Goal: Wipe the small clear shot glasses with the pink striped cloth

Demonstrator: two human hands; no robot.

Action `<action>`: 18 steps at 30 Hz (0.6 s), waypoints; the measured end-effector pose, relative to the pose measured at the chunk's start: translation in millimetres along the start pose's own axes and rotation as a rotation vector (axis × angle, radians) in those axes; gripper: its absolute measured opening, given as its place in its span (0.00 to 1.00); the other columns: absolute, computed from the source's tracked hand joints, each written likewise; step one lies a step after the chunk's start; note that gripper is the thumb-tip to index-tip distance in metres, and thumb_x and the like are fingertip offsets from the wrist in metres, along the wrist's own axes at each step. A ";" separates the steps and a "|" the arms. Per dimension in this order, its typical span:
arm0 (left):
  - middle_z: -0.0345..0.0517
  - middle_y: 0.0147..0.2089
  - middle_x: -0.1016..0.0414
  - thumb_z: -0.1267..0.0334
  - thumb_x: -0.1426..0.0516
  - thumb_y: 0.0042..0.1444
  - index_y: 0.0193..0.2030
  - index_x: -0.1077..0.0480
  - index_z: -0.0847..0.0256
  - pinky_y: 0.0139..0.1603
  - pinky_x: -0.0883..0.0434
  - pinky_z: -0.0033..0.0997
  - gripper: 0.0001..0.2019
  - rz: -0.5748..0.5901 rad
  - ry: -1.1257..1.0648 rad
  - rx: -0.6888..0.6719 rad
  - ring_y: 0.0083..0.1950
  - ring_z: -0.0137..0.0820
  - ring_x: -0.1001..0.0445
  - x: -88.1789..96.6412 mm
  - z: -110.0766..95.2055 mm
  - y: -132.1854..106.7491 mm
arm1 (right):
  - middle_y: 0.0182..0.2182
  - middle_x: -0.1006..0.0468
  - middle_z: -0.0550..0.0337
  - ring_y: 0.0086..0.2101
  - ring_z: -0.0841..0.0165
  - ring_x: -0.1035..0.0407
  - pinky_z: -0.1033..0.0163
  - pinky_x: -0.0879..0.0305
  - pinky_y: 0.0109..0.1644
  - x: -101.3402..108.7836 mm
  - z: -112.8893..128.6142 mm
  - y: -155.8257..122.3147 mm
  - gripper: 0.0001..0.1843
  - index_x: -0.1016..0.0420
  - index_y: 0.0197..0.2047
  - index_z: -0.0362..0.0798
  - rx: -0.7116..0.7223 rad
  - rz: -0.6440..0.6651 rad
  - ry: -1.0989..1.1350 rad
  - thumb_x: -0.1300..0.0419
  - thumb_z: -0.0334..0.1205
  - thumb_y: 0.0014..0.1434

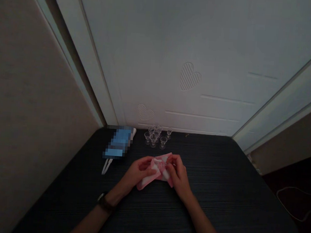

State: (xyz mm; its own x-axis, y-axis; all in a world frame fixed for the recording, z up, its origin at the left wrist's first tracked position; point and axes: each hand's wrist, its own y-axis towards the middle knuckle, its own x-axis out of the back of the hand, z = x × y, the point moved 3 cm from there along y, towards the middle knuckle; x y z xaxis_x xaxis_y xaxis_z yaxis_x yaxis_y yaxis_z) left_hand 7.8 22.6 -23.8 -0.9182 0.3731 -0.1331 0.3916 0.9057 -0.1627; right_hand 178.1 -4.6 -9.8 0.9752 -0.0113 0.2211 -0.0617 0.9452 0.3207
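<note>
A pink and white cloth [151, 178], bunched in its middle, lies low over the dark table between my hands. My left hand [140, 170] pinches its left side, thumb on top. On the right side, my right hand [177, 173] has its fingers bent and closed on the gathered part of the cloth. Whether something is wrapped inside the folds cannot be made out. Just beyond the cloth stands a cluster of several small clear stemmed glasses [163, 142].
A phone-like device with a blurred blue screen [119, 142] rests at the table's back left, a white cable [107, 165] in front of it. The dark table [232, 193] meets a white door panel [215, 64] with heart reliefs. A white cord [290, 207] hangs off to the right.
</note>
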 end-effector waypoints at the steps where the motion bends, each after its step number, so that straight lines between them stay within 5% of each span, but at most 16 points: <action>1: 0.47 0.45 0.23 0.67 0.36 0.43 0.47 0.31 0.62 0.46 0.30 0.34 0.22 0.009 0.013 -0.008 0.45 0.37 0.26 -0.8 0.3 0.1 | 0.33 0.32 0.62 0.32 0.70 0.36 0.65 0.40 0.37 0.4 0.3 -0.5 0.06 0.39 0.42 0.49 0.006 0.000 -0.017 0.52 0.39 0.63; 11: 0.47 0.45 0.24 0.65 0.39 0.48 0.45 0.29 0.61 0.49 0.33 0.33 0.15 -0.084 0.435 -0.326 0.47 0.37 0.28 -1.9 -9.9 -3.3 | 0.37 0.32 0.58 0.34 0.68 0.36 0.62 0.40 0.40 -1.0 6.6 -4.5 0.09 0.39 0.46 0.48 0.110 0.051 -0.197 0.53 0.37 0.62; 18: 0.44 0.43 0.25 0.63 0.40 0.49 0.44 0.31 0.59 0.45 0.32 0.30 0.14 -0.135 0.540 -0.367 0.44 0.34 0.27 -6.4 -16.4 -6.9 | 0.40 0.30 0.57 0.38 0.67 0.35 0.61 0.40 0.44 -1.8 6.9 -2.6 0.11 0.38 0.49 0.48 0.090 0.039 -0.235 0.54 0.36 0.63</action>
State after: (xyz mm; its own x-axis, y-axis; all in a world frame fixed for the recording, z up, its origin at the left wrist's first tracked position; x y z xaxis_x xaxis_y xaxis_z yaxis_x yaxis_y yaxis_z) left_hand 10.0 17.2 -5.8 -0.8962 0.2134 0.3890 0.3127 0.9258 0.2126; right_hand 175.0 -9.3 -4.7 0.8963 -0.0608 0.4393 -0.1273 0.9136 0.3862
